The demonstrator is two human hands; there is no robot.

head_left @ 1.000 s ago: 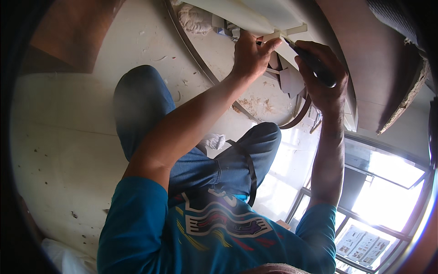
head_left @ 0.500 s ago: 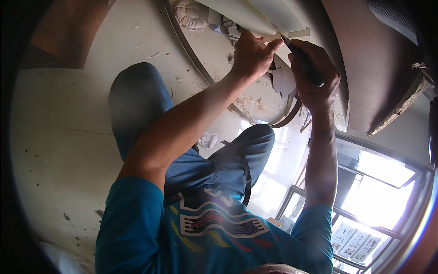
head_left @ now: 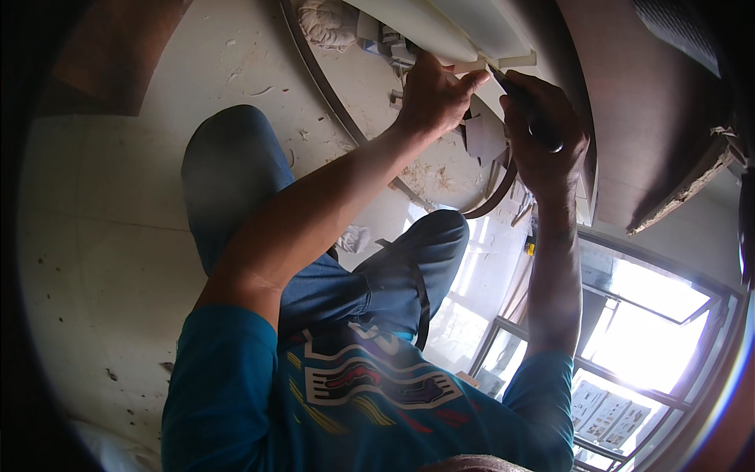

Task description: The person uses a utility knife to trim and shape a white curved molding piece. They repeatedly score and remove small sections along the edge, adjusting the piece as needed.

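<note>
A dark-handled knife (head_left: 538, 119) is gripped in my right hand (head_left: 553, 140), its thin tip pointing up and left at the corner of a white panel (head_left: 452, 49). My left hand (head_left: 435, 93) is at the lower edge of that panel. Its thumb stretches right, close to the knife tip, while its other fingers curl at the panel and are partly hidden. A short pale strip (head_left: 517, 60) juts out beside the corner. What exactly the blade touches is too small to tell.
A long dark curved strip (head_left: 324, 98) runs across the pale floor among shavings and scraps. A bundled cloth (head_left: 326, 23) lies at the top. My bent knees (head_left: 236, 149) are below my arms. A brown panel with a splintered edge (head_left: 688, 182) stands right, above a bright window (head_left: 645, 330).
The knife and my right hand have shifted very slightly right and down. My left hand keeps its place at the panel. The whole view has moved a little.
</note>
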